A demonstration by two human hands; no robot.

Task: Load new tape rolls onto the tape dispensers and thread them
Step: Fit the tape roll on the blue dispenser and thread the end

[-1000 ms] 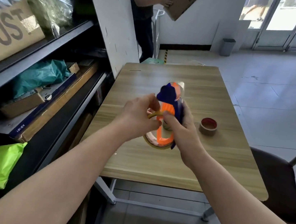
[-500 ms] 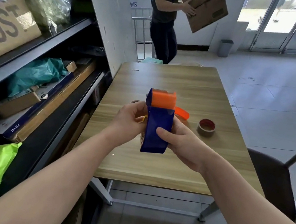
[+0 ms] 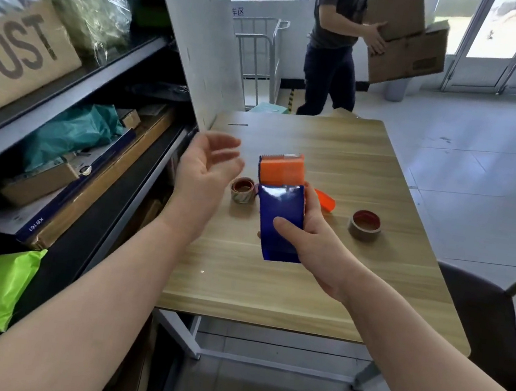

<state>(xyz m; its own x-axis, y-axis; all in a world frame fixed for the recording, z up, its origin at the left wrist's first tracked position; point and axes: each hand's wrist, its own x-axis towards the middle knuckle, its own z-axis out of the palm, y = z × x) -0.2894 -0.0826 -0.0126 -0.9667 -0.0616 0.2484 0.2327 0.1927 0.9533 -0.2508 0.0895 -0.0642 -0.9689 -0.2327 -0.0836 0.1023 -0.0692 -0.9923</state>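
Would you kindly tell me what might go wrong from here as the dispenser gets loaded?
1. The tape dispenser is held above the table by the right hand alone; pushing a roll on may twist it loose.
2. Its serrated blade is exposed at the top, near the open left hand; threading could nick a finger.
3. A person carrying cardboard boxes stands just past the table's far end and might jostle it.

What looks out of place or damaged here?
Nothing stands out. The small pale tape roll and the brown tape roll sit apart on the wooden table; the right hand holds the blue-and-orange plastic tape dispenser, seemingly intact.
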